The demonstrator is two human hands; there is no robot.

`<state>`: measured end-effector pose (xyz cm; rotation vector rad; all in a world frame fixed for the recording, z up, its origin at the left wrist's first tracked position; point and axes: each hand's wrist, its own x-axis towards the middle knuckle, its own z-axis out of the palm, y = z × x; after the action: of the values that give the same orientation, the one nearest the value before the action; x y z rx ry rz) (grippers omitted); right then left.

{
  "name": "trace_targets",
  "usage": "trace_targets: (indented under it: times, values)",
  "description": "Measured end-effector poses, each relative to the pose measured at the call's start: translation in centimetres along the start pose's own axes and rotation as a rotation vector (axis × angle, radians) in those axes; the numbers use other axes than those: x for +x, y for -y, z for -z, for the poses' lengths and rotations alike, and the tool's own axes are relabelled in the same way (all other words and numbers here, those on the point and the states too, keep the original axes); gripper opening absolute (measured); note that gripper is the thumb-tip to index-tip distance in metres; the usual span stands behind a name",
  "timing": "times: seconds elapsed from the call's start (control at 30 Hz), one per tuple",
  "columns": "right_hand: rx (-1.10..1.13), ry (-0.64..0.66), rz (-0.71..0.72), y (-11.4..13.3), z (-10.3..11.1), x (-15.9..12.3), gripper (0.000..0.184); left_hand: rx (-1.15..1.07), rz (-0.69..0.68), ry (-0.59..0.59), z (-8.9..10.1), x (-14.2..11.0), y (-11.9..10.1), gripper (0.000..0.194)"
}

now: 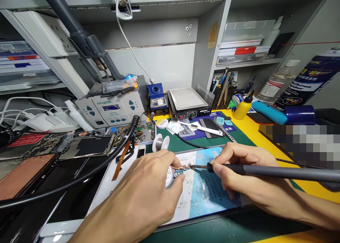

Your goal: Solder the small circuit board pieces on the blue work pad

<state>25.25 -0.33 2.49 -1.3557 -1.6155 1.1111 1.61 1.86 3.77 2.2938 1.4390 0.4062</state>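
Closest to the camera, the person's bare left hand (156,183) reaches in from the lower edge, its index finger and thumb bent around a round disc with a printed white label (169,177), their tips at opposite sides of a small blue-green circuit board (178,172) with copper-coloured strands along it; whether those tips pinch the board or only steady it, I cannot tell. That board lies over the middle of a flat blue-and-white printed work pad (204,190), which rests on a dark green mat (212,230). From the other side, the right hand (239,168) grasps a slim dark-grey soldering iron (265,171) like a pen, fingers closed near its front end, the thin metal tip meeting the board's far end. Just beyond the left hand stands a white-flanged spool of silvery wire (161,143). A thick black hose (117,154) curves across the left side, over dark flat panels, near a grey box-shaped heating station with buttons (111,108). Behind the work pad sits a flat-topped black-and-silver hot plate (188,98); farther right stands a yellow squeeze bottle with a black nozzle (242,108).
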Motion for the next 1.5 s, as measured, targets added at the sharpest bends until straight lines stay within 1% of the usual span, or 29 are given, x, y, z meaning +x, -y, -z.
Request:
trace_targets:
  times: [0.13, 0.3, 0.5, 1.03, 1.5]
  values:
    - [-0.030, -0.015, 0.050, 0.11, 0.06, 0.02, 0.015, 0.012, 0.028, 0.010, -0.01, 0.07, -0.14, 0.012]
    - [-0.026, -0.026, 0.075, 0.11, 0.04, 0.16, 0.017, 0.023, 0.041, 0.012, 0.02, -0.03, -0.25, 0.013]
    - [-0.030, -0.009, 0.068, 0.24, -0.04, 0.11, 0.016, 0.005, 0.022, 0.017, 0.19, 0.14, -0.22, 0.011]
    - [-0.041, -0.068, 0.092, 0.03, -0.21, 0.15, 0.018, 0.024, 0.017, -0.007, -0.06, 0.03, -0.01, 0.010]
    - [-0.079, -0.066, 0.082, 0.00, -0.06, 0.04, 0.017, 0.043, 0.014, 0.001, -0.15, -0.10, -0.05, 0.012]
